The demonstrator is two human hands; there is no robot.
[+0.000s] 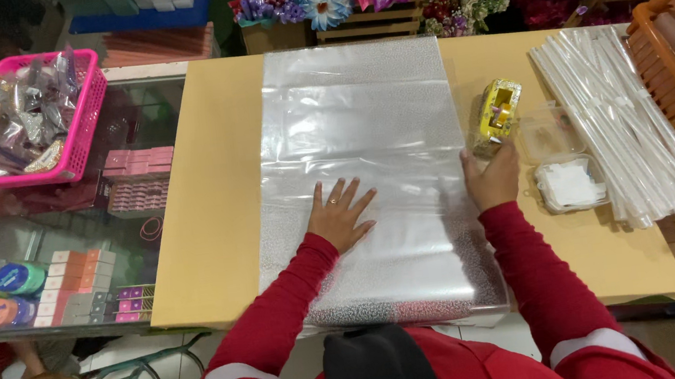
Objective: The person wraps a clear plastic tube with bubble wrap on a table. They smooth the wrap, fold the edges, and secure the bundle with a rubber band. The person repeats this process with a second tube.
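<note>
While your left hand (343,214) lies flat with fingers spread on the clear plastic sheet (361,140), pinning it to the tan tabletop (210,187), your right hand (491,176) rests at the sheet's right edge, fingers curled loosely around nothing, just below the yellow tape dispenser (497,115). Step in hand, judged: smoothing the sheet. Taking tape calls for a short forward reach, the left palm holding the sheet flat.

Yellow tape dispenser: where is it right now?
In the head view the yellow tape dispenser sits right of the clear plastic sheet, just above the right hand and beside a small clear box.
</note>
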